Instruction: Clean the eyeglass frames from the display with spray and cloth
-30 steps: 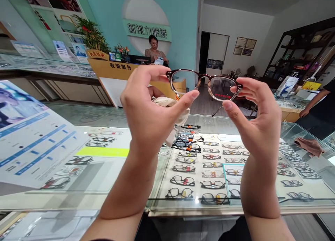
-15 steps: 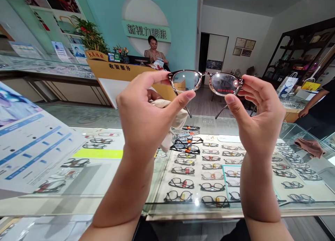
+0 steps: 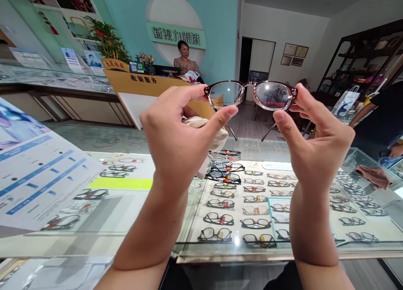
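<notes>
A pair of eyeglasses [image 3: 249,84] with a dark speckled frame is held up above the glass counter, its temples hanging downward. Red lettering shows on the lens at the right. My left hand [image 3: 176,134] pinches the left end of the frame between thumb and forefinger. A cream cloth [image 3: 214,134] is also tucked in that hand, draping behind the thumb. At the other end, my right hand [image 3: 317,143] is closed on the right hinge area, thumb below and forefinger above. Rows of eyeglasses [image 3: 255,223] lie in the display case beneath.
A glass display case [image 3: 283,249] spans the front. A printed leaflet [image 3: 34,172] stands at the left, and a brown cloth [image 3: 373,176] lies on the right. Behind the cashier desk [image 3: 163,88] sits a person [image 3: 186,65]; another person in dark clothes [image 3: 380,118] stands at the right.
The eyeglasses have risen slightly and shifted a little right with both hands. The seated person's head has lifted and turned. The person at the right has moved further into view.
</notes>
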{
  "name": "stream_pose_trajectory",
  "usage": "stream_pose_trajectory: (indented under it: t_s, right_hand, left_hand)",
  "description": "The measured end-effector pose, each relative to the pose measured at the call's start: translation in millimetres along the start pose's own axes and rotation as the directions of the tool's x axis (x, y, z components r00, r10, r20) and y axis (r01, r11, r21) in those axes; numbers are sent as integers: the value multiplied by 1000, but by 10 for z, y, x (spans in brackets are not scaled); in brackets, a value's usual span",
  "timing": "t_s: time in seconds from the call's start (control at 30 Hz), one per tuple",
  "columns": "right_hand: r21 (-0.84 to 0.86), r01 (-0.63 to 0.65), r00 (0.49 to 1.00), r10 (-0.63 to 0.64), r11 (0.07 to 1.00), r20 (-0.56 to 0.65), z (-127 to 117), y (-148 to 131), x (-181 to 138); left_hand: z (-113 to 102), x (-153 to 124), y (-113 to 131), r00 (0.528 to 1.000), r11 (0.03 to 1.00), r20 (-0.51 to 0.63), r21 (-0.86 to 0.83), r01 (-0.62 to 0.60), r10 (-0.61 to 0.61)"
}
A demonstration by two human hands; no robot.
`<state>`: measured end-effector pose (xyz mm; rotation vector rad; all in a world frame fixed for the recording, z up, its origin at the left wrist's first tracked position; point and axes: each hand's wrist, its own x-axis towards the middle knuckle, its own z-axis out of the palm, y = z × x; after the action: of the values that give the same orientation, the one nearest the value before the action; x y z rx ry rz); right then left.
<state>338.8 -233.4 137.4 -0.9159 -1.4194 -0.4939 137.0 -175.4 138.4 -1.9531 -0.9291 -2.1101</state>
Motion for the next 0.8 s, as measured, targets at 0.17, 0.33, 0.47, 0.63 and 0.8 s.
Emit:
stream_pose_trajectory:
  t_s: [0.17, 0.33, 0.47, 0.63, 0.8]
  right_hand:
    - [-1, -35, 999, 35, 999, -6, -12, -23, -5]
    - [-8, -41, 999, 40, 999, -15, -27, -61, -1]
    - [-70, -19, 1000, 18, 997, -19, -31, -70, 10]
    - [-70, -42, 999, 42, 997, 1, -31, -84, 6]
    - [-41, -103, 994, 105, 994, 30, -45, -117, 7]
  left_hand:
    - [-3, 9, -25, 1000, 1000, 15, 9, 14, -14]
    - [2, 7, -46, 1000, 1000, 29, 18, 0, -1]
    - [5, 13, -43, 1000, 1000, 21, 2, -1, 1]
    - [-4, 28, -32, 1000, 1000, 15, 10, 16, -16]
    - [-8, 34, -29, 1000, 1000, 9, 11, 16, -16]
